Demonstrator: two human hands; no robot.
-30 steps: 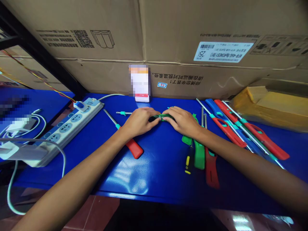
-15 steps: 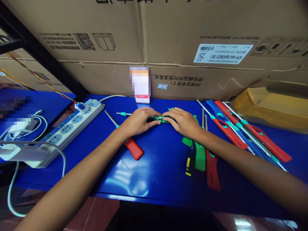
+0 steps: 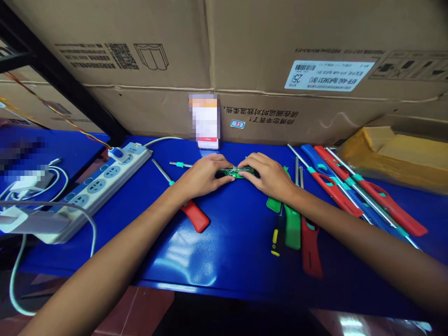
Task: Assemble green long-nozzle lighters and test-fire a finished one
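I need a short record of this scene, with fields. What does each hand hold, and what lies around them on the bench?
Left hand: grips one end of a small green circuit board
Right hand: grips the other end
Nearby tools: red-handled metal rod tool; yellow-and-black screwdriver
Surface: blue workbench
Also present: white power strip; cardboard boxes

The bare left hand (image 3: 201, 177) and bare right hand (image 3: 269, 177) have long slim fingers (image 3: 220, 173) and narrow wrists (image 3: 177, 192), joining a smooth, slender, uncovered left forearm (image 3: 105, 252) and right forearm (image 3: 364, 235).
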